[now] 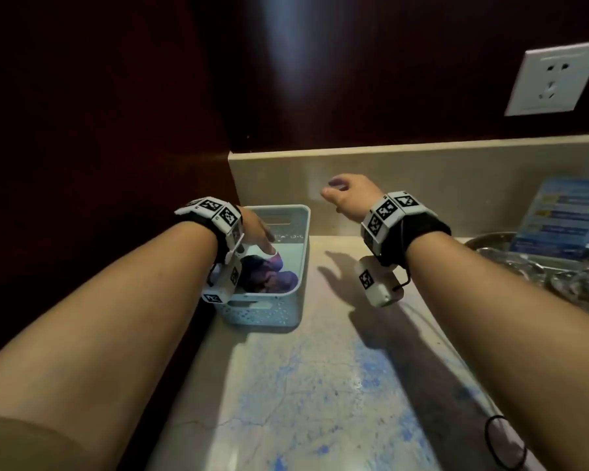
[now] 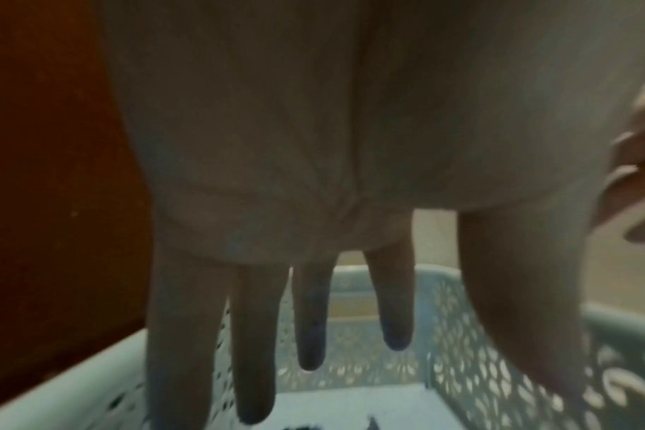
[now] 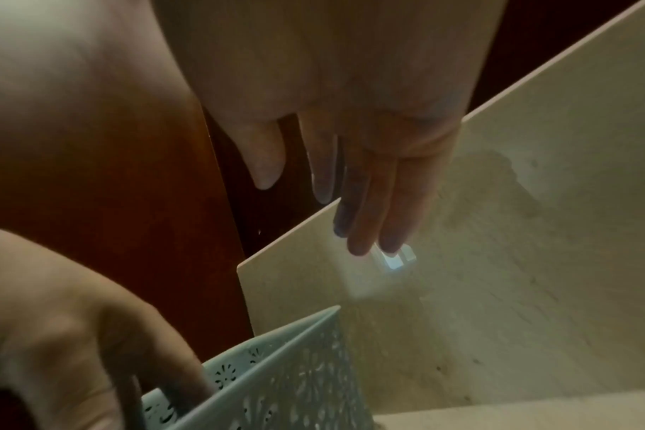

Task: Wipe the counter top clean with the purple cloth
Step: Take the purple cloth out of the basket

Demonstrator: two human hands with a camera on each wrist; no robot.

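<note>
Left hand [image 1: 257, 232] is inside the pale blue perforated basket [image 1: 301, 253], fingers [image 2: 253, 349] straight, slightly spread and pointing down toward the basket floor; not wrapped around anything, so released. Purple cloth [image 1: 269, 275] lies bunched in the near half of the basket, directly below and on the wrist side of that hand's fingertips; head view can't settle whether the tips touch it, and in the left wrist view only a dark scrap shows at the bottom edge under the fingers. Cloth is a crumpled wad, no clear long axis or pointing direction; the lump spreads roughly across the basket's width. Basket's long side runs away from the person, along the line of the left forearm. Right hand [image 1: 349, 195] is up in the air, well to the right of the basket and beyond it, in front of the beige backsplash [image 1: 456, 185]; fingers [image 3: 365, 203] loosely extended, close together, holding nothing, bluish tint on the tips. Countertop [image 1: 320, 385] below and nearer than both hands carries blue smears and specks. Right of the right forearm: a metal tray [image 1: 490, 244] with clear glassware, a blue printed card [image 1: 565, 215] standing behind it. White wall socket [image 1: 555, 78] above and right of the right hand. Black hair tie [image 1: 504, 441] on the counter edge beside the right forearm.
</note>
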